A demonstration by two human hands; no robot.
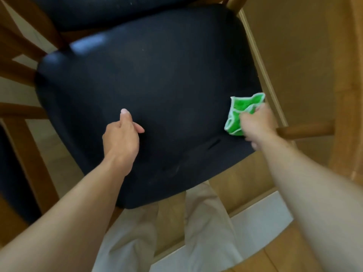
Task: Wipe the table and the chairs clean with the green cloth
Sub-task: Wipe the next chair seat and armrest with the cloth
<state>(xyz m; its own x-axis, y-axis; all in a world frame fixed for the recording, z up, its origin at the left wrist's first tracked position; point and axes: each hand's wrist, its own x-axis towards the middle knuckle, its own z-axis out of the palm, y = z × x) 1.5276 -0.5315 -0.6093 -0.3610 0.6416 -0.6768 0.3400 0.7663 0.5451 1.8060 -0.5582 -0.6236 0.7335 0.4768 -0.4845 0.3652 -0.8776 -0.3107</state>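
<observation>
Right hand: fingers curled round the bunched green cloth, which it presses onto the right edge of the dark chair seat. The cloth sits at the seat's right margin, just beside the wooden armrest end that projects from the right.

Left hand: holds nothing; thumb extended, fingers loosely curled, lying over the near-left part of the same seat. Whether it bears on the cushion or merely hovers above it cannot be told.

Seat: dark upholstery, its longer run going from near-left to far-right across the view, with faint pale specks toward the far side and a crease near the front edge. A second dark cushion lies beyond, at the far top. Wooden frame members show at the left. Pale trousers and wood floor lie nearest.

Assessment: the cloth being at the extreme right, nearly all the seat remains to its left. The coming stroke would therefore run leftward across the cushion, toward the left hand, which may need to clear the path. The table is not in view
</observation>
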